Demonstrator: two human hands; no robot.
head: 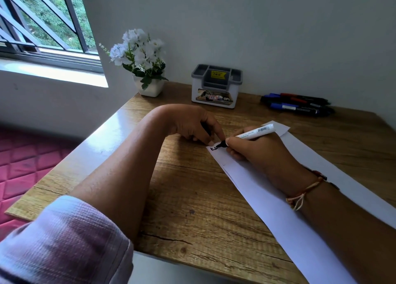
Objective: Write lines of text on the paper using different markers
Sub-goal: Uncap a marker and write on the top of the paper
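A white sheet of paper [267,198] lies slanted across the wooden desk [192,198]. My right hand [263,153] grips a white-barrelled black marker [252,133], its tip touching the paper's top left corner, where a few black strokes [214,148] show. My left hand [192,124] rests beside that corner, its forefinger pressing the paper's edge, and a dark object, probably the marker's cap [206,129], sits curled in its fingers. Several more markers [297,104], blue, red and black, lie in a heap at the desk's far right.
A white and grey desk organiser [216,87] stands at the back against the wall, with a pot of white flowers [142,62] to its left. A barred window [42,20] is at upper left. A pink quilted surface [25,168] lies left of the desk.
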